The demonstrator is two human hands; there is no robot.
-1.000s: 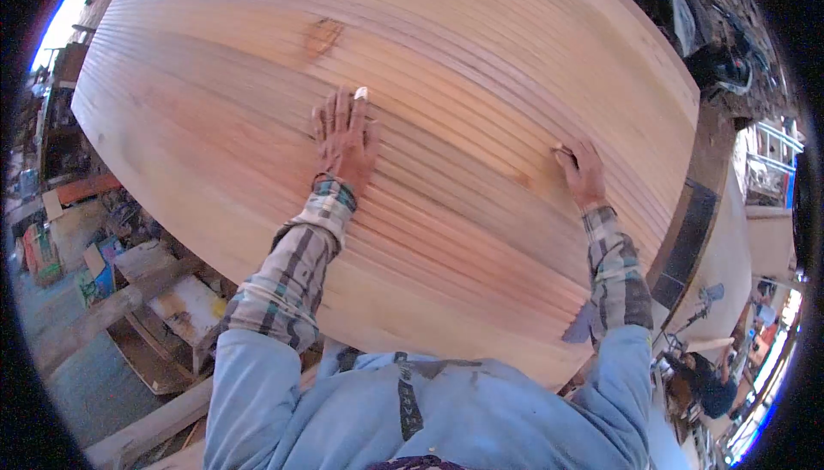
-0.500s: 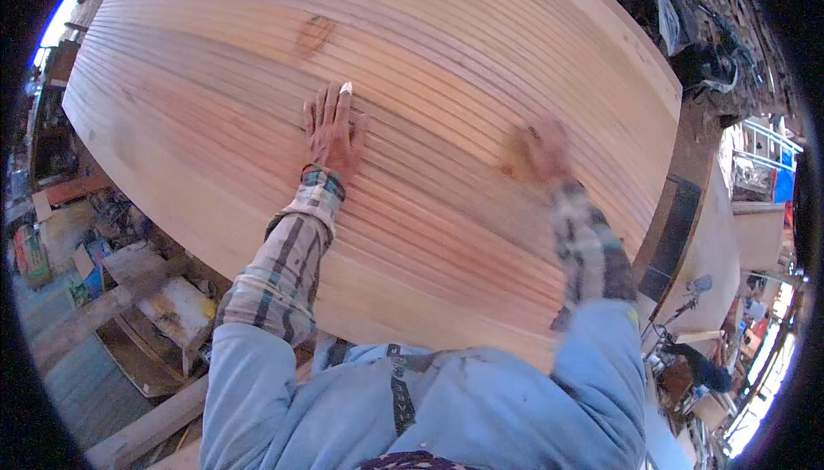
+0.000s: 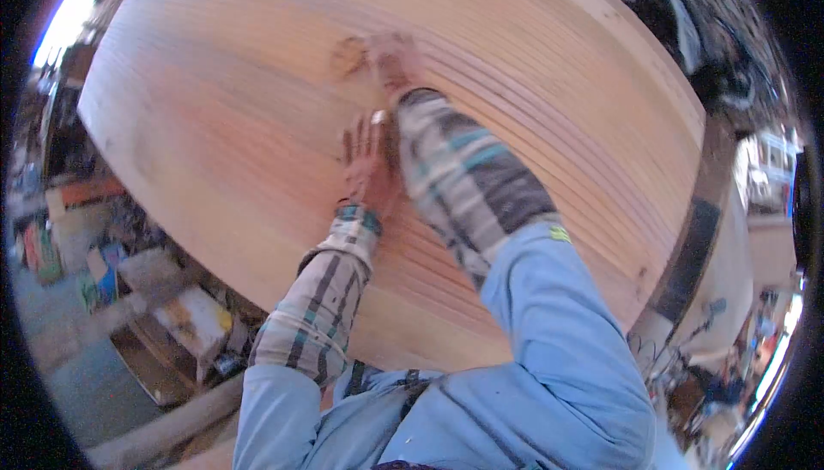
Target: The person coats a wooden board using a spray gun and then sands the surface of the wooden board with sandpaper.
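A large wooden panel (image 3: 549, 118) with many parallel grooves fills the middle of the view. My left hand (image 3: 369, 165) lies on it with the fingers spread, nothing in it, and something white is on one fingertip. Just above and right of it, my right hand (image 3: 396, 60) is on the panel, smeared by motion. Its fingers are too blurred to make out, and whether it holds something does not show. The brown knot in the wood shows beside its fingertips. Both forearms wear plaid cuffs under light blue sleeves.
At the lower left are a small wooden stand (image 3: 193, 315), timber beams (image 3: 163, 423) and cluttered items. To the right, a pale board (image 3: 721, 281) stands beside the panel. Dark bags or cloth (image 3: 644, 6) lie at the upper right, with scattered debris behind.
My right hand has swept far across the panel to the left and upward, with its arm now reaching over the grooves. My left hand stays flat on the panel. The view has shifted slightly.
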